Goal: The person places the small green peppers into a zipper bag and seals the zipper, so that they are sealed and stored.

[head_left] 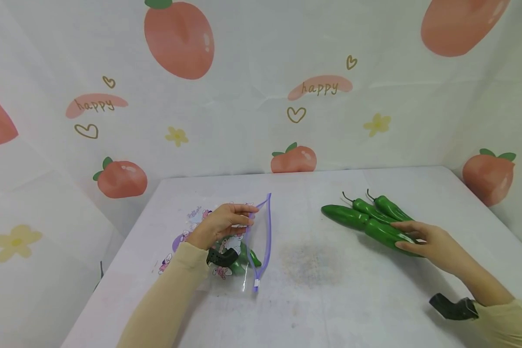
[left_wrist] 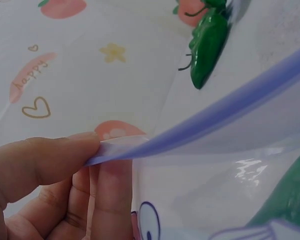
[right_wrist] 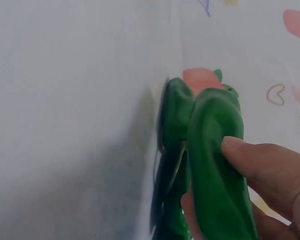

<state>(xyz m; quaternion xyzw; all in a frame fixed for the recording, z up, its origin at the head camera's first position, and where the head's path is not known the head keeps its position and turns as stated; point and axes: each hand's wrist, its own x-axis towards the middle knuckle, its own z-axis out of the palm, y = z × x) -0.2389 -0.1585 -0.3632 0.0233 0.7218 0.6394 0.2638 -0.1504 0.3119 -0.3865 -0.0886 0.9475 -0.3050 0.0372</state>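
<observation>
My left hand (head_left: 226, 222) pinches the upper rim of a clear zip bag (head_left: 267, 241), its purple-edged mouth held apart toward the right. Cartoon figures are printed on the bag, and green peppers (head_left: 255, 259) show inside, partly hidden by the print and wrist. In the left wrist view, thumb and fingers (left_wrist: 112, 195) hold the purple strip (left_wrist: 205, 125). On the right, my right hand (head_left: 435, 244) grips the near end of a long green pepper (head_left: 384, 233); in the right wrist view the thumb presses that pepper (right_wrist: 215, 165). Its fingers are largely hidden behind it.
Another long green pepper (head_left: 343, 216) lies at the left end of the group. Two green peppers with thin dark stems (head_left: 367, 209) (head_left: 389, 207) lie just behind. A faint brownish stain (head_left: 315, 263) marks the white table (head_left: 304, 314) between the hands. A patterned cloth (head_left: 243, 121) hangs behind.
</observation>
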